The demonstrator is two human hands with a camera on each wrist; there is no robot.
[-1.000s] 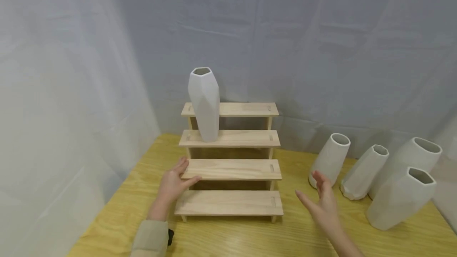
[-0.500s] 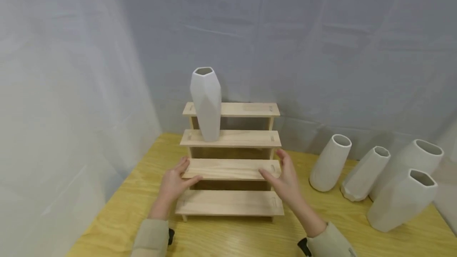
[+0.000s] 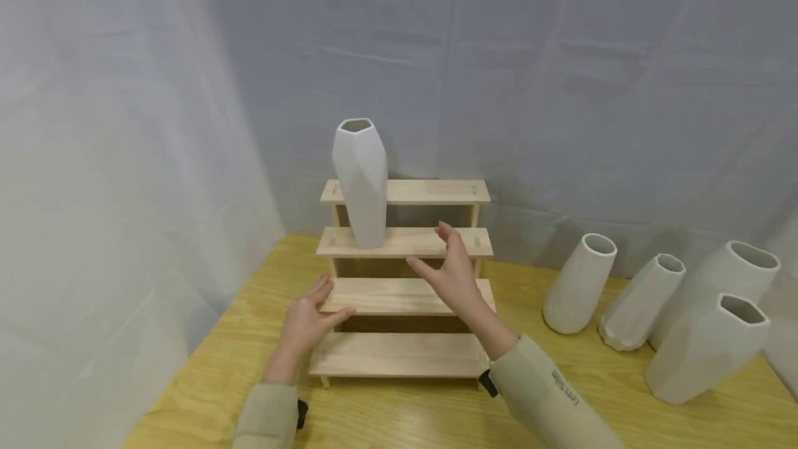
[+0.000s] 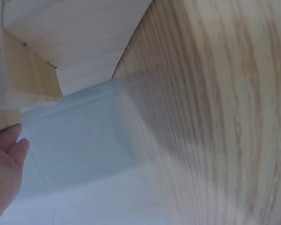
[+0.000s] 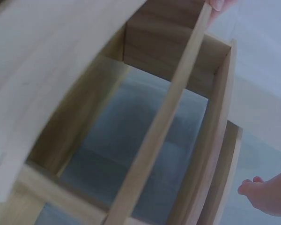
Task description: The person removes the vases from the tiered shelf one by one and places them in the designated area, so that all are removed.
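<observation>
While the left hand (image 3: 305,324) rests with straight fingers on the left end of the second step of the wooden stepped shelf (image 3: 405,295), thumb tucked under the board's front edge, the right hand (image 3: 454,276) hangs spread and empty just above that same step, its fingertips up near the front edge of the third step. Neither hand holds anything. The right hand's thumb points toward the tall white faceted vase (image 3: 361,182), which stands upright at the left end of the third step, a little apart from the hand.

Judging from how things lie, the work of filling the shelf looks barely begun: one vase is up, and the top step, the second step and the bottom step carry nothing. Four more white vases wait on the desk (image 3: 623,393) to the right of the shelf, well apart from both hands: a rounded vase (image 3: 580,283), a small faceted vase (image 3: 641,301), a large faceted vase (image 3: 704,348) in front, and a big rounded vase (image 3: 729,276) behind. The wrist views show only shelf boards and wood grain up close, so whether the left palm also touches the desk is hard to tell.
</observation>
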